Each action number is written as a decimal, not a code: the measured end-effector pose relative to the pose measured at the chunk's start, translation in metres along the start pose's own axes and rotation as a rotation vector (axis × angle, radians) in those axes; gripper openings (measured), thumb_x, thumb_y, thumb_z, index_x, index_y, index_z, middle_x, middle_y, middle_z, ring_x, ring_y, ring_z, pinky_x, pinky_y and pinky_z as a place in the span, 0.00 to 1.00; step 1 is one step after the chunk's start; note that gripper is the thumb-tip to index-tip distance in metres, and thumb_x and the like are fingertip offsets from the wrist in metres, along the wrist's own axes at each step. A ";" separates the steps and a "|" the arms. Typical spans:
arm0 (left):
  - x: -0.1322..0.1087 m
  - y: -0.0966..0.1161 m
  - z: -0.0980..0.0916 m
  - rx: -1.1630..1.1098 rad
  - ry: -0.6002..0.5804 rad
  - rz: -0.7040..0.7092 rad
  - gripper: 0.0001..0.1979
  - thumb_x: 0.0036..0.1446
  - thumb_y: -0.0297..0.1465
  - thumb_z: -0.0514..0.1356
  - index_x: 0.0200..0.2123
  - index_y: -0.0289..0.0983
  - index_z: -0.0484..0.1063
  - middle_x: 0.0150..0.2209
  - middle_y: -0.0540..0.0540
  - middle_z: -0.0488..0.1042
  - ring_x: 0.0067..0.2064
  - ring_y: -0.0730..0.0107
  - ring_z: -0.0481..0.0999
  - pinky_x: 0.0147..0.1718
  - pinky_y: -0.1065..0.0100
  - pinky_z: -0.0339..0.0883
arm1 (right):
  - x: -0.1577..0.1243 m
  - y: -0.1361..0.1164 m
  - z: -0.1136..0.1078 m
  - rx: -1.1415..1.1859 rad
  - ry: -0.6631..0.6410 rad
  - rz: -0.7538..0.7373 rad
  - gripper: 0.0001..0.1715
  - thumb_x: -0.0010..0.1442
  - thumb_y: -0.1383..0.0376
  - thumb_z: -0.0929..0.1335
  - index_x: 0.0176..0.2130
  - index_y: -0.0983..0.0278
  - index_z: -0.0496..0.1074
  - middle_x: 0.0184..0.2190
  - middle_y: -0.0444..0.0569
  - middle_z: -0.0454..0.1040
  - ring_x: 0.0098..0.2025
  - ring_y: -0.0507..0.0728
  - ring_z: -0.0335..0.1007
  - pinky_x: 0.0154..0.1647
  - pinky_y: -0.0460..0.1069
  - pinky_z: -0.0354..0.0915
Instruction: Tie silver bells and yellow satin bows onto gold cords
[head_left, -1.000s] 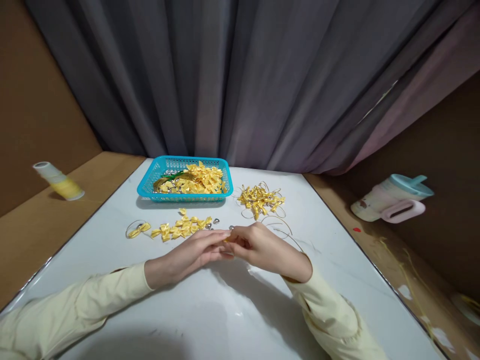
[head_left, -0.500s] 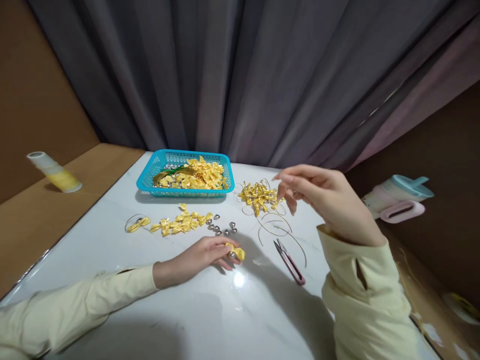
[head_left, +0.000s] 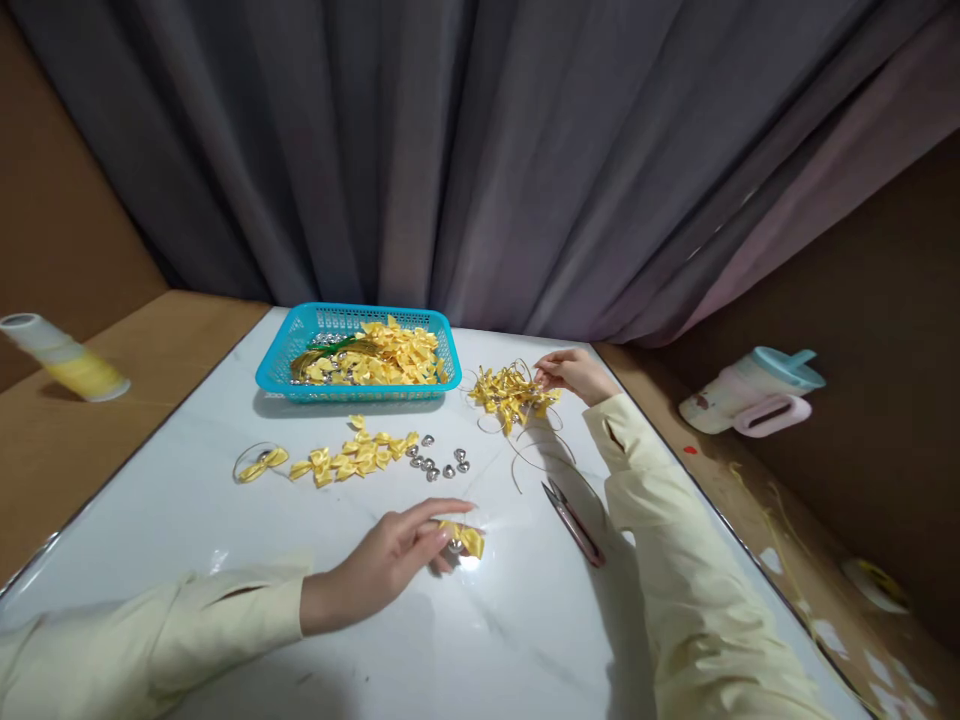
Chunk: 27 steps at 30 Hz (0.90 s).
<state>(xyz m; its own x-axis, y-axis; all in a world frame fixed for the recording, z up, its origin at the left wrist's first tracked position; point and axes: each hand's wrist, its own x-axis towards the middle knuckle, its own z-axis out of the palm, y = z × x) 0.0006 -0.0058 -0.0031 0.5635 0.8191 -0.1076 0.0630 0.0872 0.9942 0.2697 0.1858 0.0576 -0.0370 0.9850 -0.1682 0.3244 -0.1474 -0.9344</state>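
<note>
My left hand [head_left: 382,565] pinches a yellow ribbon bow [head_left: 471,541] with a silver bell-like bead [head_left: 454,546] at its middle, just above the white table. Over at the right, my right hand [head_left: 574,373] reaches to the edge of a pile of yellow bows with gold cords [head_left: 510,395]. Its fingertips are drawn together there; what lies between them is too small to make out. Loose yellow bows [head_left: 360,455] and several silver beads [head_left: 431,465] lie beyond my left hand. One bow with a looped cord [head_left: 262,463] rests apart at the left.
A blue basket [head_left: 358,395] of yellow bows and silver beads stands at the back. Thread snips [head_left: 574,523] lie near my right forearm, beside loose cords [head_left: 541,455]. A lidded tumbler [head_left: 727,390] is at the right, a spool of yellow thread [head_left: 71,362] at the left.
My right hand has moved forward and down, from raised above the table to the cord pile. My left hand still holds the bow, now a little nearer to me. The view has shifted slightly.
</note>
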 end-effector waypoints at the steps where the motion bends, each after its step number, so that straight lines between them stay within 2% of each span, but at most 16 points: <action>1: -0.002 0.001 0.000 0.038 -0.027 0.013 0.20 0.61 0.41 0.50 0.51 0.37 0.67 0.34 0.43 0.75 0.32 0.69 0.72 0.35 0.67 0.65 | 0.002 0.001 -0.002 0.000 0.002 -0.002 0.11 0.53 0.72 0.70 0.22 0.71 0.66 0.17 0.49 0.70 0.17 0.47 0.63 0.20 0.43 0.66; 4: -0.006 0.003 0.001 0.160 -0.111 0.078 0.18 0.62 0.38 0.49 0.45 0.37 0.73 0.37 0.42 0.76 0.29 0.71 0.70 0.29 0.70 0.64 | 0.005 -0.002 -0.004 0.001 -0.022 -0.030 0.10 0.53 0.71 0.70 0.24 0.71 0.67 0.19 0.50 0.71 0.17 0.46 0.63 0.19 0.43 0.65; 7: -0.007 0.004 0.002 0.208 -0.153 0.112 0.18 0.61 0.36 0.49 0.43 0.35 0.75 0.35 0.41 0.76 0.32 0.68 0.73 0.31 0.70 0.64 | 0.003 -0.016 0.005 -0.001 -0.063 -0.085 0.07 0.55 0.70 0.69 0.27 0.72 0.67 0.21 0.50 0.71 0.18 0.47 0.63 0.17 0.43 0.62; 11: -0.007 0.002 0.002 0.163 -0.191 0.045 0.17 0.61 0.36 0.50 0.44 0.33 0.73 0.33 0.40 0.76 0.31 0.67 0.74 0.31 0.70 0.66 | -0.006 -0.042 0.032 -0.007 -0.125 -0.146 0.04 0.59 0.73 0.64 0.31 0.70 0.67 0.23 0.49 0.71 0.20 0.47 0.64 0.16 0.41 0.60; 14: -0.006 0.003 0.003 0.109 -0.200 -0.020 0.16 0.59 0.35 0.52 0.43 0.32 0.72 0.30 0.41 0.75 0.31 0.68 0.74 0.30 0.70 0.66 | -0.013 -0.055 0.058 -0.011 -0.194 -0.132 0.06 0.60 0.75 0.61 0.34 0.70 0.66 0.27 0.52 0.73 0.25 0.49 0.68 0.20 0.43 0.65; 18: -0.005 0.002 0.004 0.013 -0.203 -0.133 0.16 0.57 0.37 0.54 0.41 0.32 0.72 0.27 0.43 0.73 0.30 0.69 0.72 0.20 0.75 0.61 | -0.013 -0.054 0.086 -0.059 -0.204 -0.078 0.10 0.56 0.79 0.60 0.37 0.70 0.64 0.34 0.55 0.72 0.30 0.52 0.70 0.22 0.45 0.69; 20: -0.004 0.001 0.005 -0.039 -0.200 -0.160 0.16 0.56 0.38 0.55 0.40 0.33 0.71 0.26 0.44 0.73 0.29 0.70 0.71 0.19 0.76 0.60 | -0.011 -0.049 0.094 -0.107 -0.183 -0.050 0.12 0.54 0.81 0.60 0.38 0.70 0.64 0.36 0.57 0.71 0.31 0.52 0.70 0.22 0.46 0.70; 23: -0.002 0.001 0.005 -0.082 -0.202 -0.177 0.16 0.55 0.39 0.56 0.40 0.32 0.71 0.26 0.44 0.72 0.28 0.71 0.70 0.20 0.75 0.62 | -0.008 -0.043 0.098 -0.192 -0.141 -0.031 0.14 0.53 0.80 0.61 0.39 0.71 0.65 0.38 0.58 0.71 0.34 0.54 0.70 0.22 0.45 0.70; 27: 0.000 0.005 0.004 -0.051 -0.200 -0.207 0.16 0.55 0.38 0.56 0.40 0.32 0.71 0.27 0.44 0.72 0.29 0.70 0.70 0.19 0.75 0.60 | -0.007 -0.037 0.092 -0.322 -0.132 -0.025 0.15 0.54 0.78 0.61 0.42 0.72 0.66 0.38 0.58 0.72 0.35 0.55 0.71 0.23 0.43 0.69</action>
<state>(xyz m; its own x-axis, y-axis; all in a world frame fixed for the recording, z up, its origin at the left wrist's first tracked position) 0.0046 -0.0076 0.0020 0.6947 0.6531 -0.3014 0.1551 0.2732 0.9494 0.1705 0.1761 0.0648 -0.1642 0.9648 -0.2056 0.6025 -0.0669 -0.7953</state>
